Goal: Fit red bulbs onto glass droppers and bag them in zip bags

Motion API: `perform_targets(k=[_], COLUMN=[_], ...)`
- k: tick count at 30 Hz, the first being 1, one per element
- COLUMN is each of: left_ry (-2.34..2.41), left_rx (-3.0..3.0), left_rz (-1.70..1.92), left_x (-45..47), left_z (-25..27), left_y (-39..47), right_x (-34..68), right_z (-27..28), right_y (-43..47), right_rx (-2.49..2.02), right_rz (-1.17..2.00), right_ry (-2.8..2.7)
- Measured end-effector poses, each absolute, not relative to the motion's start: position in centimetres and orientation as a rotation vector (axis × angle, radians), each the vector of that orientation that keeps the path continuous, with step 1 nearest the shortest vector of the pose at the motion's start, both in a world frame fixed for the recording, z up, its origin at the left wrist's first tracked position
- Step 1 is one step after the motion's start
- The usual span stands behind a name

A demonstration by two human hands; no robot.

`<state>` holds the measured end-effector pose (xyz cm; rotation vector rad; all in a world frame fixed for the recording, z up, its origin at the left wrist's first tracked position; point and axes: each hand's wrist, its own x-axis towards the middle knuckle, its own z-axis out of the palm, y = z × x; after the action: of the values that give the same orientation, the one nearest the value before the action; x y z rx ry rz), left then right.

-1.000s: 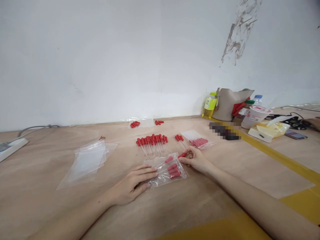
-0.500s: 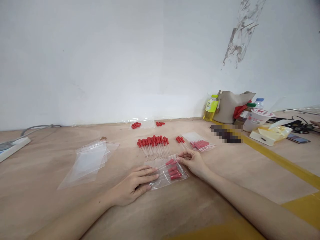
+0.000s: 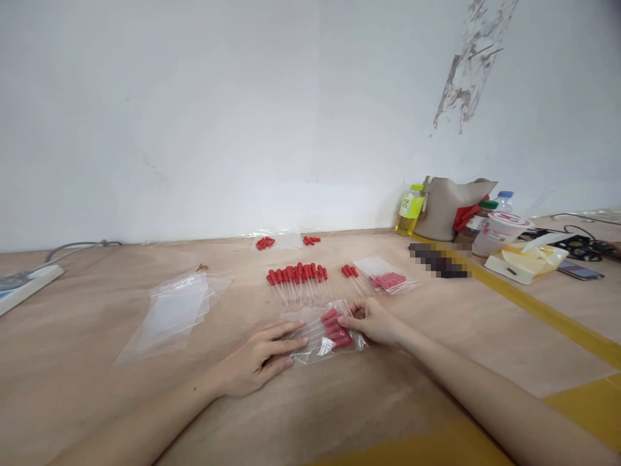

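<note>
A clear zip bag (image 3: 310, 343) lies in front of me with several red-bulbed glass droppers (image 3: 336, 329) inside. My left hand (image 3: 259, 356) rests on the bag's left end, fingers stretched out and spread. At the other end my right hand (image 3: 373, 321) is closed on the bag's edge, its thumb against the bag beside the red bulbs. Just beyond the bag, a row of loose droppers (image 3: 298, 278) has the bulbs pointing away from me. To their right lie two more droppers (image 3: 350, 272) and a filled zip bag (image 3: 383, 266).
Flat clear bags (image 3: 174, 310) are stacked at the left, near a power strip (image 3: 33, 288). Loose red bulbs (image 3: 264, 243) lie by the wall. At the right stand a yellow-capped bottle (image 3: 410, 210), a grey bag (image 3: 436, 207), a cup (image 3: 499, 234) and a tissue pack (image 3: 526, 262).
My right hand has shifted slightly left over the bag's edge, thumb now close to the bulbs. The bulbs in the bag lie closer together. My left hand has stayed in place.
</note>
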<state>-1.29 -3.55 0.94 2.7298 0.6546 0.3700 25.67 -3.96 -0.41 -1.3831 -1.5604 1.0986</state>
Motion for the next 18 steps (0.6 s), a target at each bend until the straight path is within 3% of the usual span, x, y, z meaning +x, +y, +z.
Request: perform_targets(k=[7,12,18], left_ry=[0.829,1.546,2.304], left_rx=[2.761,2.774,2.258], left_rz=[0.679,0.956,0.419], left_x=[-1.7,-4.0,-8.3], left_z=[1.1,2.3,3.7], left_y=[-3.6,-1.0,1.8], right_x=[26.8,30.5,34.1], right_z=[1.3,2.5,0.8], right_y=[-4.5,-2.9,-0.9], right_rx=[-1.092,-1.010,-1.165], right_rz=[1.401,0.921,0.468], right_ry=[-1.266,-0.975,-1.085])
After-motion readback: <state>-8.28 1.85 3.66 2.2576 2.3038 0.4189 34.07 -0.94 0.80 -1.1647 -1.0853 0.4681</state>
